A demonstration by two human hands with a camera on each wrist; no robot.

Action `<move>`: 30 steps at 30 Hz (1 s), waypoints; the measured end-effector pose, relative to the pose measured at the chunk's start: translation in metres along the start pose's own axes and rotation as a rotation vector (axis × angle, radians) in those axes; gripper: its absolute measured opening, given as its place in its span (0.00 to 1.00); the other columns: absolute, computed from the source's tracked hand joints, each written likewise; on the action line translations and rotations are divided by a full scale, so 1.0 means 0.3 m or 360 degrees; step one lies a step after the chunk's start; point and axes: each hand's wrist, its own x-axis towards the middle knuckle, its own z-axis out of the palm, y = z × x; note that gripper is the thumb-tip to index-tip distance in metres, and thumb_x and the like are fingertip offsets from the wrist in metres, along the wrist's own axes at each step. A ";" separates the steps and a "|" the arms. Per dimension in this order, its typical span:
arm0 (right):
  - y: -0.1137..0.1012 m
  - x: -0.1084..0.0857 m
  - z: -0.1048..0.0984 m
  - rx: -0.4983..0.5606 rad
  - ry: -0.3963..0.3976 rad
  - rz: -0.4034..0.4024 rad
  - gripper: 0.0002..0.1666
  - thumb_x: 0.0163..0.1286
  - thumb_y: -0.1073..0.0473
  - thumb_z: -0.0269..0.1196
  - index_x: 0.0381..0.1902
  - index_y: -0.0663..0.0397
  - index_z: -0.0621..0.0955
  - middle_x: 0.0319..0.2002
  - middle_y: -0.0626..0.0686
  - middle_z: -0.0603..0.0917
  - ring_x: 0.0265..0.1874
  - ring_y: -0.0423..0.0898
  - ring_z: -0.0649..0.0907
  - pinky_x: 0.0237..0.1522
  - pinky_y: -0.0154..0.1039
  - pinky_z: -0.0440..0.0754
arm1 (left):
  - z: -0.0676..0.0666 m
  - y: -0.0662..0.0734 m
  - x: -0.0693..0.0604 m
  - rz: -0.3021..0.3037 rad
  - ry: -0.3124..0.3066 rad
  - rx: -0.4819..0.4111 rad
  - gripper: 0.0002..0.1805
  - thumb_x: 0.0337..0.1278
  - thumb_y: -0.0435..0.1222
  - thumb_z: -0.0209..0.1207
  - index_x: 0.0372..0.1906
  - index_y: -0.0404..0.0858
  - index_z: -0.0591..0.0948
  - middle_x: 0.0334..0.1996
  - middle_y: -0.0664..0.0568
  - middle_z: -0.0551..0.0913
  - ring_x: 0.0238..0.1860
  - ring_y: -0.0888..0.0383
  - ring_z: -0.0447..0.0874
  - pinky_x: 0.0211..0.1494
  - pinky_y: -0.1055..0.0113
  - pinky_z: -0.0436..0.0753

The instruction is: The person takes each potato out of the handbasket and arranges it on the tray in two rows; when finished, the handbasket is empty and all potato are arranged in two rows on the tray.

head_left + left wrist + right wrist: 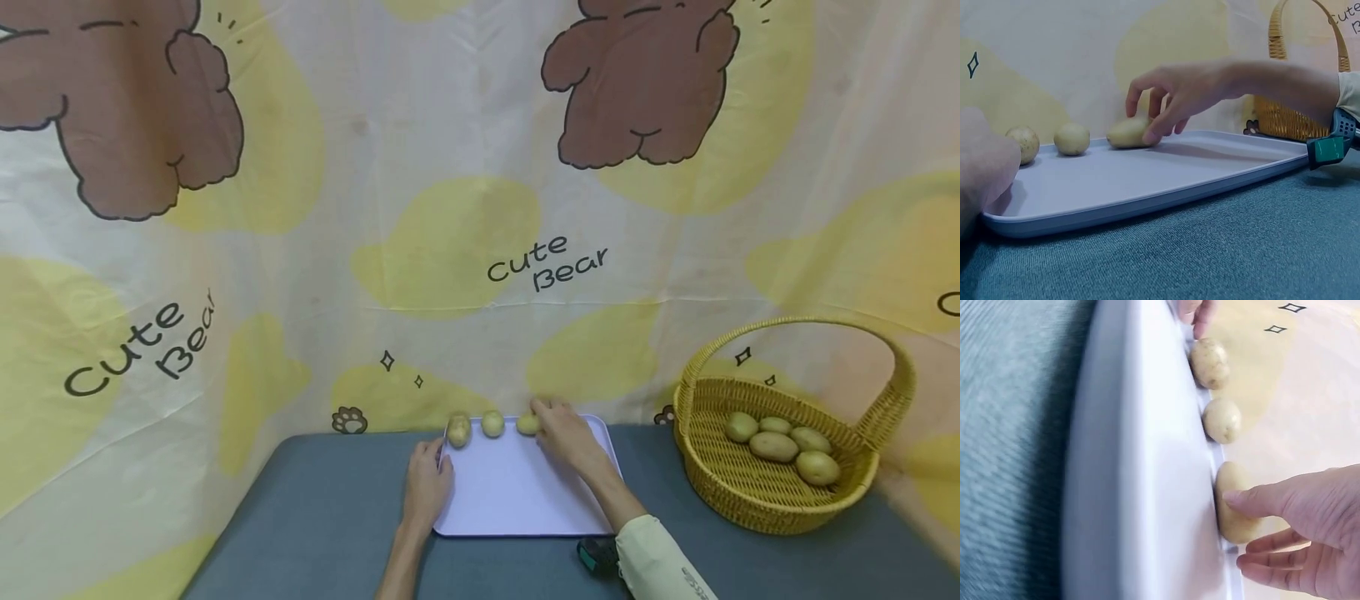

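A pale lilac tray lies on the table with three potatoes along its far edge. One potato is at the far left corner, a round potato is beside it, and a longer potato lies to the right. My right hand holds this longer potato, its thumb against the side and its index finger over the top; the other fingers stand apart from it. My left hand grips the left rim of the tray, its fingertips partly hidden.
To the right of the tray stands a yellow wicker basket with a tall handle, several potatoes inside. A black and green device sits at the right wrist. A bear-print cloth hangs behind the grey-blue table.
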 end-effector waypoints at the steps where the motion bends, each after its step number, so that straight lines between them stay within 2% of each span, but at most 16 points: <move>1: -0.002 0.001 -0.008 0.0007 -0.0032 0.0023 0.22 0.56 0.69 0.75 0.47 0.57 0.80 0.39 0.62 0.83 0.40 0.62 0.83 0.38 0.56 0.84 | 0.000 0.000 -0.002 -0.0002 -0.0002 0.0001 0.18 0.63 0.27 0.61 0.57 0.26 0.84 0.40 0.40 0.82 0.39 0.51 0.81 0.44 0.53 0.82; 8: -0.003 0.019 -0.091 0.0053 -0.0210 0.0158 0.22 0.63 0.62 0.74 0.54 0.59 0.82 0.44 0.64 0.83 0.44 0.59 0.84 0.44 0.55 0.85 | -0.002 0.001 -0.008 0.0006 0.0009 0.0020 0.18 0.62 0.26 0.61 0.56 0.26 0.84 0.40 0.40 0.82 0.40 0.50 0.81 0.44 0.52 0.82; 11: 0.000 0.031 -0.145 0.0110 -0.0250 0.0203 0.22 0.66 0.61 0.73 0.56 0.61 0.81 0.49 0.64 0.83 0.47 0.59 0.84 0.48 0.55 0.85 | -0.003 0.003 -0.008 -0.0002 0.0004 0.0016 0.18 0.63 0.27 0.61 0.57 0.26 0.84 0.41 0.40 0.82 0.40 0.50 0.81 0.44 0.52 0.82; 15: 0.006 0.043 -0.226 0.0149 -0.0259 0.0190 0.23 0.70 0.58 0.70 0.59 0.62 0.80 0.52 0.64 0.82 0.49 0.58 0.84 0.48 0.54 0.86 | -0.004 0.007 -0.010 -0.0024 0.0003 0.0000 0.18 0.65 0.28 0.60 0.58 0.27 0.84 0.41 0.41 0.82 0.40 0.51 0.81 0.45 0.53 0.82; 21: 0.019 0.035 -0.368 0.0164 -0.0084 0.0115 0.21 0.74 0.58 0.67 0.59 0.63 0.80 0.52 0.66 0.84 0.42 0.58 0.86 0.42 0.53 0.86 | 0.008 0.009 -0.027 -0.0025 -0.0026 -0.0044 0.18 0.64 0.26 0.60 0.58 0.26 0.83 0.41 0.40 0.82 0.40 0.52 0.80 0.44 0.55 0.83; 26: 0.032 0.006 -0.461 0.0217 0.0087 0.0133 0.17 0.77 0.59 0.63 0.58 0.63 0.80 0.53 0.65 0.83 0.47 0.62 0.87 0.44 0.54 0.88 | 0.008 0.012 -0.027 0.0003 -0.0008 -0.0066 0.18 0.62 0.25 0.60 0.57 0.25 0.83 0.40 0.39 0.82 0.40 0.50 0.81 0.45 0.53 0.83; 30: 0.041 -0.012 -0.516 0.0227 0.0280 0.0067 0.12 0.76 0.61 0.64 0.51 0.62 0.83 0.46 0.62 0.88 0.45 0.59 0.89 0.43 0.54 0.88 | -0.006 0.014 -0.019 -0.0006 0.0006 -0.0054 0.18 0.63 0.25 0.60 0.57 0.25 0.83 0.41 0.38 0.82 0.41 0.48 0.81 0.46 0.51 0.83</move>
